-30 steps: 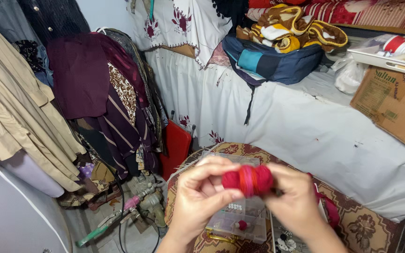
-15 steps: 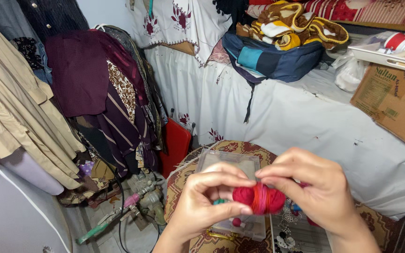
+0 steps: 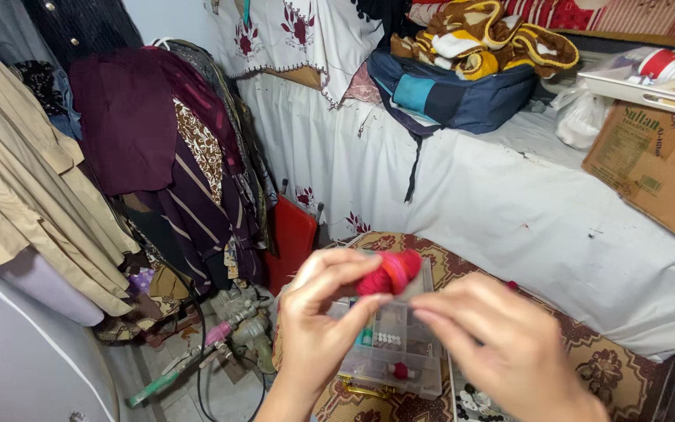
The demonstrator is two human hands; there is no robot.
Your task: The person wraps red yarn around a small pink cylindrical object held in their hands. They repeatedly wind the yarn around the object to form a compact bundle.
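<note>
My left hand (image 3: 318,320) pinches a red spool of thread (image 3: 388,272) between thumb and fingers, holding it up above a clear plastic compartment box (image 3: 400,344). My right hand (image 3: 501,344) hovers just right of and below the spool, fingers loosely bent and holding nothing. The box rests on a patterned maroon and tan cloth (image 3: 587,352) and holds small items, among them a red piece and white beads.
Hanging clothes (image 3: 142,156) fill the left side. A white-draped shelf (image 3: 525,195) behind carries a blue bag (image 3: 455,94), folded blankets (image 3: 486,43) and a cardboard box (image 3: 654,168). A red case (image 3: 289,242) stands on the floor beside tools (image 3: 228,336).
Both hands were on the red spool before; now my right hand has come off it and dropped lower, while my left hand alone holds the spool a little higher.
</note>
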